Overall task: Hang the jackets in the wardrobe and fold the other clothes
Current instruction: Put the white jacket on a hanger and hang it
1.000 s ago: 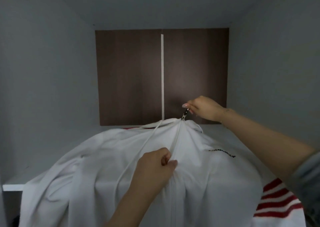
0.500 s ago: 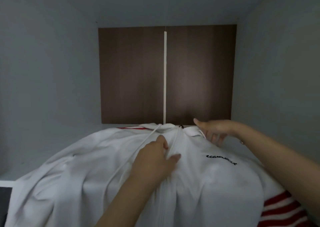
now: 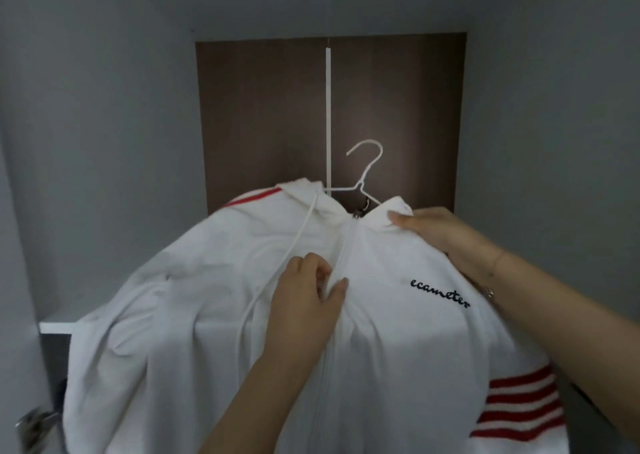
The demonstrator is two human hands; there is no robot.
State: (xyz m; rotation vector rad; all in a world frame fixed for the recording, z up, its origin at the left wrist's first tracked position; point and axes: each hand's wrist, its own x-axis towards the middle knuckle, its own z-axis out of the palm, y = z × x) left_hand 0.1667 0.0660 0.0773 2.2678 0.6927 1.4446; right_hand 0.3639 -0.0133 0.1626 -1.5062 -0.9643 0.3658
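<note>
A white zip-up jacket (image 3: 214,315) with red stripes and black chest lettering fills the lower view, zipped to the collar. A white wire hanger (image 3: 363,176) sits inside it, its hook sticking up above the collar. My left hand (image 3: 308,294) pinches the fabric beside the zipper at chest height. My right hand (image 3: 446,235) grips the right side of the collar and shoulder, thumb on top of the cloth. The hanger's arms are hidden inside the jacket.
I face a grey wardrobe compartment with a dark brown back panel (image 3: 263,121) split by a white strip (image 3: 328,114). A white shelf edge (image 3: 55,327) shows at the lower left, and a metal door fitting (image 3: 33,422) sits in the bottom left corner.
My right hand let go of the zipper pull and took the right collar. The jacket rose, and the hanger hook now shows above the collar. My left hand kept its pinch at the zipper.
</note>
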